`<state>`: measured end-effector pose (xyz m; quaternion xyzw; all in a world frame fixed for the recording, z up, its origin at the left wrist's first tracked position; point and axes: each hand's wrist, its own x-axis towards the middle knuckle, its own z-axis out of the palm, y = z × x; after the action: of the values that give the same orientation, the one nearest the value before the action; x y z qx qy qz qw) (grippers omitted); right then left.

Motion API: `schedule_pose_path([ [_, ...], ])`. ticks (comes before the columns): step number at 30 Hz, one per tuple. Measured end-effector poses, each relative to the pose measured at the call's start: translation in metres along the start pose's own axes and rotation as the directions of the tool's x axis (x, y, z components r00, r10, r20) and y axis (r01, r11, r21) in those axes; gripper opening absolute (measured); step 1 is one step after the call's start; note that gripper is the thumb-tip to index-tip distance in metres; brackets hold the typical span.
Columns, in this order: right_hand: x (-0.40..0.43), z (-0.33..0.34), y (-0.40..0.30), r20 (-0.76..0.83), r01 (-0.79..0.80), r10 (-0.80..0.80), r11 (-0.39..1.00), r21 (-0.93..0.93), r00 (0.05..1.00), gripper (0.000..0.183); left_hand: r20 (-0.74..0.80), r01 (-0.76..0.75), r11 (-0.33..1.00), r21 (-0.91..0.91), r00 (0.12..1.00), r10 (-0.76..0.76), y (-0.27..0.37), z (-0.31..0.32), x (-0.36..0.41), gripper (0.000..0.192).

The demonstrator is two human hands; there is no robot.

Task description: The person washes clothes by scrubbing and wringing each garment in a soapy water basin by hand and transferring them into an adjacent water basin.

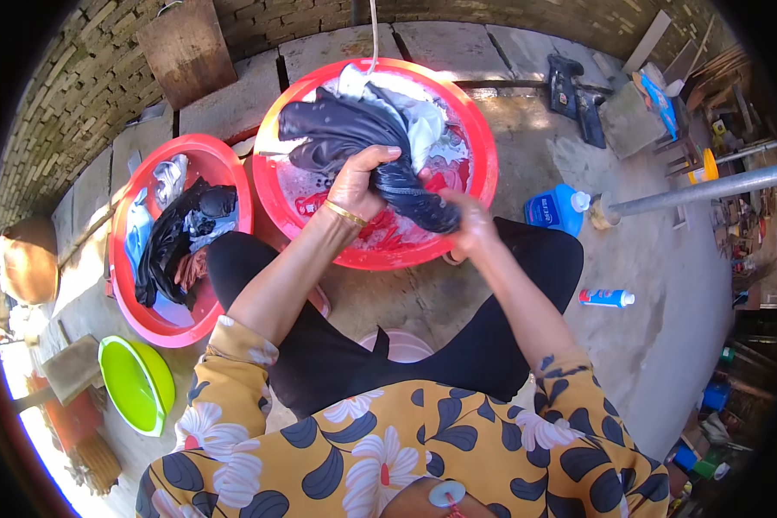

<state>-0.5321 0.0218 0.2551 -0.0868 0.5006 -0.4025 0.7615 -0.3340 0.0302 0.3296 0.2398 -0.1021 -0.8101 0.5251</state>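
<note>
A wet, dark garment (356,129) is bunched and twisted above a large red plastic basin (482,162). My left hand (361,184) grips its middle, thumb pointing right. My right hand (469,223), slightly blurred, is closed around the garment's lower end near the basin's front rim. Soapy water fills the basin. In it lie a pale cloth (427,129) behind the dark garment and a red cloth (388,226) below my hands. A thin white hose (374,32) hangs down to the far rim.
Left stands a smaller red basin (118,259) of assorted clothes, with a lime-green basin (158,369) nearer me. Right are a blue detergent jug (550,208), a blue bottle (605,298) lying on its side, and a metal pole (699,191). Black boots (576,103) lie farther back.
</note>
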Motion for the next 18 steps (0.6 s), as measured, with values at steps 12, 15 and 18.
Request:
schedule_pose_path([
  [12,0.065,0.005,0.081,0.268,0.034,-0.354,0.657,0.753,0.896,0.043,-0.194,-0.107,0.829,-0.549,0.981,-0.001,0.008,-0.053,0.060,0.037],
  [15,0.090,-0.003,0.134,0.626,-0.341,-0.289,0.639,0.690,0.724,0.072,-0.135,-0.119,0.746,-0.655,0.990,0.039,0.001,-0.052,0.073,0.041],
  [18,0.099,0.040,0.192,0.511,0.610,-0.523,0.793,-0.003,0.682,0.064,-0.016,-0.031,0.574,-0.818,0.999,0.032,-0.009,-0.023,0.074,0.049],
])
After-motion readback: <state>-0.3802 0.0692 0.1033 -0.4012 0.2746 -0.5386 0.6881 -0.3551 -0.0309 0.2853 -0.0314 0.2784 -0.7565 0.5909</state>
